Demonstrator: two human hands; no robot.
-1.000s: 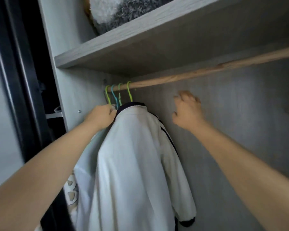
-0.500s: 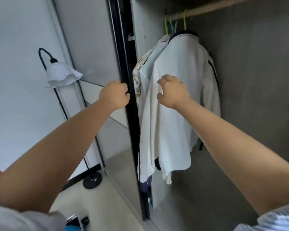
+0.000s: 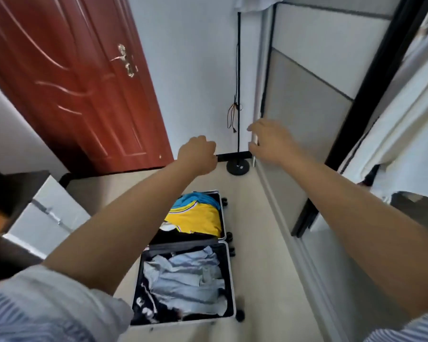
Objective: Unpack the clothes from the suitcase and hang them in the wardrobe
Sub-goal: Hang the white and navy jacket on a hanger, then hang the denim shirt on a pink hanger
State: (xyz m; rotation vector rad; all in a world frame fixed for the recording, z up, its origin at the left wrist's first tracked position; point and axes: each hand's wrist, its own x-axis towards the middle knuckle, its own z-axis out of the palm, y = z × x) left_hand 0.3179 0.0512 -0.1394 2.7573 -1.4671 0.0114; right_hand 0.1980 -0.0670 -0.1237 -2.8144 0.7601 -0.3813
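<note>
Left grip: the left hand (image 3: 197, 154) is held in the air at about 12 o'clock from the suitcase, fingers curled into a loose fist, with nothing in it.
Right grip: the right hand (image 3: 269, 141) is held out at 1 o'clock from the suitcase, fingers bent and spread; it lies in front of the wardrobe door's left edge, and whether it touches that edge cannot be told. It holds no garment.
Suitcase: the suitcase (image 3: 229, 275) lies open flat on the floor below the arms, its two halves at 12 and 6 o'clock of each other.
Far half: a yellow garment (image 3: 198, 218) with a blue garment (image 3: 198, 197) at its 12 o'clock edge.
Near half: crumpled pale blue clothes (image 3: 185, 275) over dark cloth.
Wardrobe: the grey sliding wardrobe door (image 3: 307, 99) stands at 2 o'clock; white hanging clothes (image 3: 403, 134) show at 3 o'clock beyond its black frame.
Floor: pale floor (image 3: 257, 218).
Room: a red-brown door (image 3: 79, 82) at 10 o'clock; a black lamp stand (image 3: 238, 154) at 12 o'clock against the white wall.
</note>
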